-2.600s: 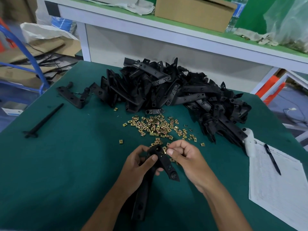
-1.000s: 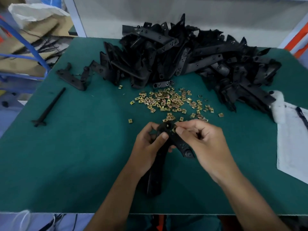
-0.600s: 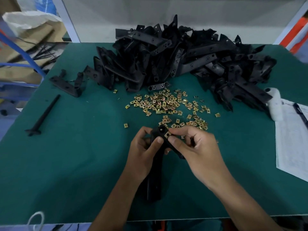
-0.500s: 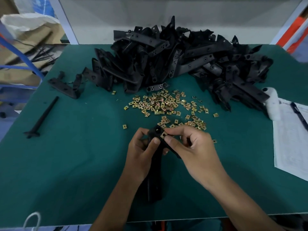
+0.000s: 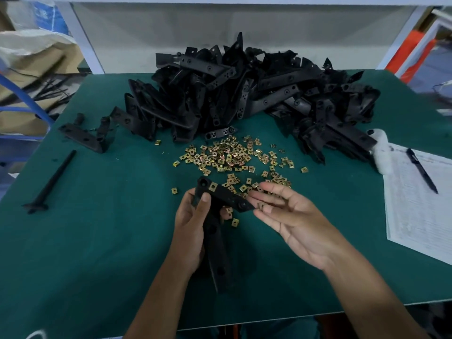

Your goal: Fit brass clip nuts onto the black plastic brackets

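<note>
1. A black plastic bracket (image 5: 215,216) is gripped by the left hand (image 5: 192,231), the thumb laid across its upper part and the fingers curled round behind it; the bracket is held just above the green table mat (image 5: 97,241), near the front middle.
2. One brass clip nut (image 5: 213,186) is seen seated on the upper arm of the held bracket, beside a round hole at the corner.
3. The right hand (image 5: 291,216) is held palm up just to the right of the bracket's arm, its fingers almost straight and spread; a small clip nut (image 5: 261,206) is lightly pinched between thumb tip and a fingertip, close to the end of the arm.
4. A scatter of loose clip nuts (image 5: 232,156) is spread on the mat just beyond the hands, with a few stray ones beneath the bracket.
5. A large pile of black brackets (image 5: 244,94) is heaped at the far side of the mat, behind the nuts.
6. A single black rod (image 5: 50,183) is laid well apart on the left.
7. A printed sheet (image 5: 420,206) is placed at the right edge, with a pen (image 5: 421,172) resting on it.
</note>
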Demonstrator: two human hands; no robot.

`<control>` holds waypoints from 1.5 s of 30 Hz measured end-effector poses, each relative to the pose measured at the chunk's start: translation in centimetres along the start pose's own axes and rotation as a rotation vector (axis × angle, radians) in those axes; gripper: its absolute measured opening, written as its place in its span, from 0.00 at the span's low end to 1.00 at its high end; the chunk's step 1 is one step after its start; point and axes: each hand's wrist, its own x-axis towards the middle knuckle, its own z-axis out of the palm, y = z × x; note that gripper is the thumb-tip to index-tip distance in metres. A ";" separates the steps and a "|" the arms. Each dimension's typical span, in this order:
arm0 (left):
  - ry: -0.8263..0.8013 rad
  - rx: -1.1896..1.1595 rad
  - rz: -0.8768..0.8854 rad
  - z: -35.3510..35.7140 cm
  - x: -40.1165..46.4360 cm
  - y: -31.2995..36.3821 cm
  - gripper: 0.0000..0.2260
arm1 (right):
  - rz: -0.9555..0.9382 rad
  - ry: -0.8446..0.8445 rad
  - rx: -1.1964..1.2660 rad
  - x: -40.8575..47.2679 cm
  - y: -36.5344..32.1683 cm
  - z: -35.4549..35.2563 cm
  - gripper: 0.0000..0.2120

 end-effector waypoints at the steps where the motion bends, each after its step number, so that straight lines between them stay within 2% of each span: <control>1: -0.001 0.012 -0.008 -0.1 0.0 0.0 0.17 | -0.016 0.009 -0.024 0.1 0.1 -0.1 0.21; 6: -0.045 0.155 0.006 -0.4 -0.1 0.0 0.17 | -0.070 0.047 -0.144 0.3 0.0 -0.1 0.19; 13: -0.071 0.191 0.015 -0.4 -0.1 0.2 0.14 | -0.175 0.045 -0.403 1.1 0.2 0.3 0.02; 19: -0.099 0.170 0.015 -0.2 -0.2 0.3 0.14 | -0.225 -0.003 -0.585 1.9 -0.2 1.2 0.06; 25: -0.087 0.164 0.000 -0.2 -0.2 0.2 0.14 | -0.281 -0.024 -0.709 2.5 -0.3 1.7 0.02; 42: -0.097 0.116 -0.007 -0.1 -0.3 0.5 0.20 | -0.374 -0.126 -0.858 3.1 -0.9 2.2 0.01; 45: -0.109 0.108 -0.008 0.0 -0.2 0.6 0.20 | -0.385 -0.169 -0.898 3.0 -1.3 1.9 0.04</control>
